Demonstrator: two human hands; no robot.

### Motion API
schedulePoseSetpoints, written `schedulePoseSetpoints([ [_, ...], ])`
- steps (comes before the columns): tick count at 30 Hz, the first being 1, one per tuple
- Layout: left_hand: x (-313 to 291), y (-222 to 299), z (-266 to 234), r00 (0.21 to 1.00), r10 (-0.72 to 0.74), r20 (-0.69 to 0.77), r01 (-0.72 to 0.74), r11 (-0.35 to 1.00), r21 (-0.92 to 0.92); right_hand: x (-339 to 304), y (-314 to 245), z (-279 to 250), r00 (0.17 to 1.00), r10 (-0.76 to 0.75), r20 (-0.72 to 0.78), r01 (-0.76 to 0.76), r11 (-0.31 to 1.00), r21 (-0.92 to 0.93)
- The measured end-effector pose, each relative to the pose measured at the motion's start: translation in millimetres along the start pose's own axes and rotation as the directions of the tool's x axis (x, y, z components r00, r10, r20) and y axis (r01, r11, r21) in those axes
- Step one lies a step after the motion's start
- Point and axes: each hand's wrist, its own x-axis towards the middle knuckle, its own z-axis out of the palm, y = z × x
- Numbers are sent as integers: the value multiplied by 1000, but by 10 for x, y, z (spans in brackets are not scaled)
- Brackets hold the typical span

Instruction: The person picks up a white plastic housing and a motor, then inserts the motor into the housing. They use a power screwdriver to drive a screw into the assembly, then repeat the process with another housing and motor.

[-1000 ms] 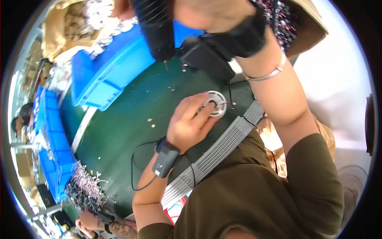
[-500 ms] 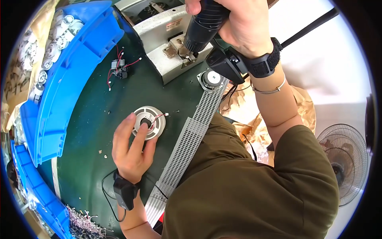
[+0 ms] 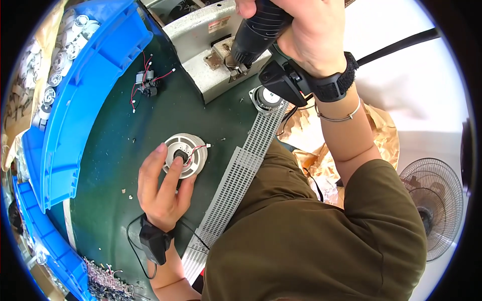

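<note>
A white round plastic housing [image 3: 200,163] lies on the green table, with a small black part [image 3: 181,155] at its centre and a short red wire ending in a white plug. My left hand [image 3: 163,193] steadies it: one fingertip presses on the black part, another touches the rim, and the thumb is at the near edge. At the top, my right hand [image 3: 316,37] is wrapped round a black powered screwdriver [image 3: 258,30]. Its lower end points down at the metal fixture on the front of a grey machine [image 3: 201,70]; the tip is hard to make out there.
Blue bins [image 3: 93,95] hold white plastic parts on the left. Small motors with red wires [image 3: 146,83] lie near the machine. A round speaker-like part [image 3: 267,98] sits by the perforated metal strip [image 3: 236,175]. Small wired pieces [image 3: 108,278] are heaped at lower left.
The whole view has shifted slightly. My left hand stays on the housing, and my right hand keeps the screwdriver at the machine's fixture.
</note>
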Motion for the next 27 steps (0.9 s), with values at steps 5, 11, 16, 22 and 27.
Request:
schedulePoseSetpoints([
  [5,-6,12,30,999,-54,-5,54,998,-32,-12,52,-99,973,-136,184,101,978,184],
  [11,25,35,68,994,-104,-42,102,994,-49,-227,-222,211,990,136,37,-141,949,282],
  [16,24,21,115,990,-92,-111,91,996,-20,-248,-122,627,944,263,199,-330,758,563],
  [22,43,72,103,985,-116,-125,116,993,-5,-260,-100,818,862,358,359,-506,650,567],
  [27,36,49,113,982,-117,-145,114,993,-25,-283,-96,782,849,371,378,-526,673,521],
])
